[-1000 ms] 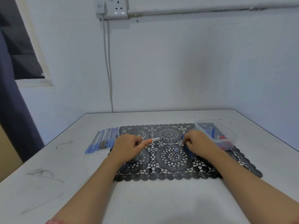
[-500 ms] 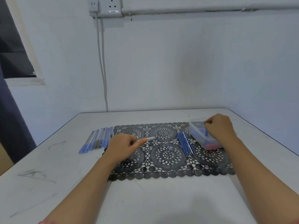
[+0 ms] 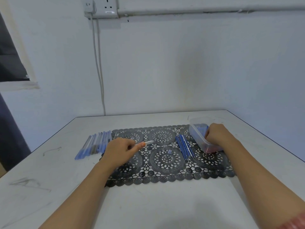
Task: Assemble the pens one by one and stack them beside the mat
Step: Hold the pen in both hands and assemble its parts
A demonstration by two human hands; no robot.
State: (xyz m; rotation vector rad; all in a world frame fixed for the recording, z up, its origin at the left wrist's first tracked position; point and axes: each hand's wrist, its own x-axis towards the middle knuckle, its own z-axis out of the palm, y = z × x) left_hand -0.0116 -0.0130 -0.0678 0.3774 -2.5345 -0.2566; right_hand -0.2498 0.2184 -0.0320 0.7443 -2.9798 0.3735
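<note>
A black lace mat (image 3: 166, 177) lies on the white table. My left hand (image 3: 118, 150) rests on its left part and pinches a clear pen barrel (image 3: 148, 142) that points right. My right hand (image 3: 217, 135) reaches into a clear plastic container (image 3: 195, 132) on the mat's far right corner. Its fingers are curled down inside, and what they touch is hidden. A bundle of blue refills (image 3: 184, 147) lies on the mat between my hands. A small blue end piece (image 3: 169, 152) sits at the mat's middle. Several assembled blue pens (image 3: 95, 144) lie side by side left of the mat.
The white table (image 3: 148, 204) stands in a corner, with walls behind and to the right. Its left and right edges run diagonally in view. A grey cable (image 3: 99, 71) hangs down the back wall from a socket.
My right hand has left the refills on the mat and moved right into the container, where it has settled lower. My left hand keeps hold of the clear barrel.
</note>
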